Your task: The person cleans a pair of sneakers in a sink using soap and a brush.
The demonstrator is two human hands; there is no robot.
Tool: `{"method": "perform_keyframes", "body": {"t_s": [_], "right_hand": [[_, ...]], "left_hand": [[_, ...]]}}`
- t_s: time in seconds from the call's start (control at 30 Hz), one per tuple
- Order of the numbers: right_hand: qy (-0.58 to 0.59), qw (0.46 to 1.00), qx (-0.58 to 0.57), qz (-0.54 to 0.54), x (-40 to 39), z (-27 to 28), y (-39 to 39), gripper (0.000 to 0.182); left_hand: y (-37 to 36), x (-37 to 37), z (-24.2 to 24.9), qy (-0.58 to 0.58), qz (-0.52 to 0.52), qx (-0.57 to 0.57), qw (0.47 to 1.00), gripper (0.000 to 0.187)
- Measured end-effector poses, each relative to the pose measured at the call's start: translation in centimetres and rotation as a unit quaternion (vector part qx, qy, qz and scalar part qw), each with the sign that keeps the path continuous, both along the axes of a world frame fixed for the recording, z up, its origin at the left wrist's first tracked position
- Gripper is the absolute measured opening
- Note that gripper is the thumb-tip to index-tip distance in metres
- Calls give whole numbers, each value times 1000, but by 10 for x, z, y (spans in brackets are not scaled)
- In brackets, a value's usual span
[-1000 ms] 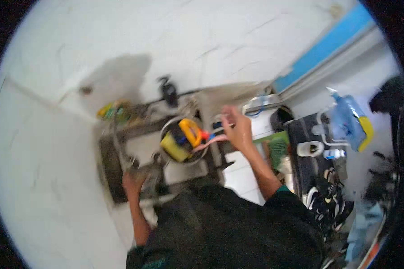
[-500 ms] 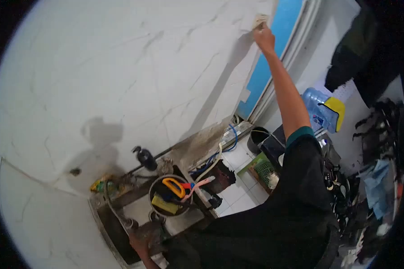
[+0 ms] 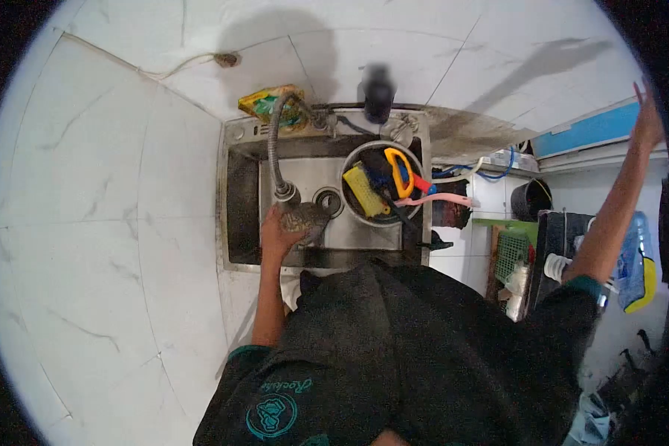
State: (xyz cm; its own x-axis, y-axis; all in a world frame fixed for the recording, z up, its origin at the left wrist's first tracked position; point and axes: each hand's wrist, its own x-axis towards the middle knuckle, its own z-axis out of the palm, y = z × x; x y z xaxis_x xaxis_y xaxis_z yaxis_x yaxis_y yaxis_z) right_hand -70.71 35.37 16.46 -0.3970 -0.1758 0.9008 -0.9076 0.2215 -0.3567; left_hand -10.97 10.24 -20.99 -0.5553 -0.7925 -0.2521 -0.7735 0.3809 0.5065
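Observation:
My left hand (image 3: 277, 236) is over the left part of the steel sink (image 3: 416, 256), closed on a dark grey, mottled, limp-looking piece (image 3: 308, 221) whose kind I cannot make out. Just above that hand hangs the spout end of a flexible metal faucet (image 3: 275, 141). Beside the held piece lies the round drain (image 3: 328, 201). Far out to the right, my right hand (image 3: 648, 123) reaches up past a blue panel (image 3: 591, 134) near the edge of view. Its fingers are apart, and nothing shows in them.
A round basin (image 3: 347, 165) in the sink holds a yellow sponge (image 3: 366, 191), an orange-handled tool (image 3: 399, 172) and a pink-handled one (image 3: 446, 198). Behind stand a dark bottle (image 3: 379, 93) and a yellow-green packet (image 3: 256, 104). Rightward are a black bucket (image 3: 531, 199) and green basket (image 3: 511, 256).
The view has swung down and left, centring the sink. My right hand, earlier against a beige patch on the wall, now appears at the far right with fingers spread. The left stays at the sink.

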Motion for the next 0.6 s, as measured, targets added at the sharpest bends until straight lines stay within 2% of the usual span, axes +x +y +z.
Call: {"method": "perform_keyframes", "body": {"t_s": [0.03, 0.13, 0.17, 0.2, 0.23, 0.27, 0.33, 0.37, 0.43, 0.5, 0.53, 0.6], "right_hand": [[-43, 997, -36, 54, 41, -15, -2, 43], [-265, 948, -58, 165, 174, -104, -25, 35], [-403, 869, 30, 284, 211, -133, -33, 40], [-523, 749, 113, 391, 250, -158, -43, 46], [-553, 654, 146, 495, 296, -174, -58, 40], [-535, 640, 309, 457, 329, -208, -69, 34], [-468, 547, 464, 516, 375, -282, -82, 38], [-456, 518, 476, 545, 391, -313, -84, 41], [-427, 501, 530, 534, 414, -394, -92, 50], [-449, 546, 539, 457, 427, -440, -101, 65], [-459, 568, 541, 417, 431, -450, -106, 73], [-452, 607, 537, 373, 431, -445, -115, 90]], "left_hand": [[0, 4, -6, 54, 5, -8, 998, 74], [1, 6, 0, 89, -13, -18, 996, 71], [0, 5, 3, 88, -26, -21, 996, 71], [-1, 4, 8, 87, -40, -24, 995, 71], [0, 5, 11, 85, -54, -26, 995, 71], [-3, 5, 13, 65, -49, -6, 997, 73], [-6, 3, 14, 23, -37, 35, 998, 77], [-10, 5, 4, -7, -53, 40, 998, 80], [-26, 6, -25, -66, -86, 47, 993, 86], [-23, -14, 10, 5, -154, 8, 988, 94], [-23, -22, 23, 41, -189, -12, 981, 98], [-31, -26, 22, 29, -201, 15, 979, 103]]}}
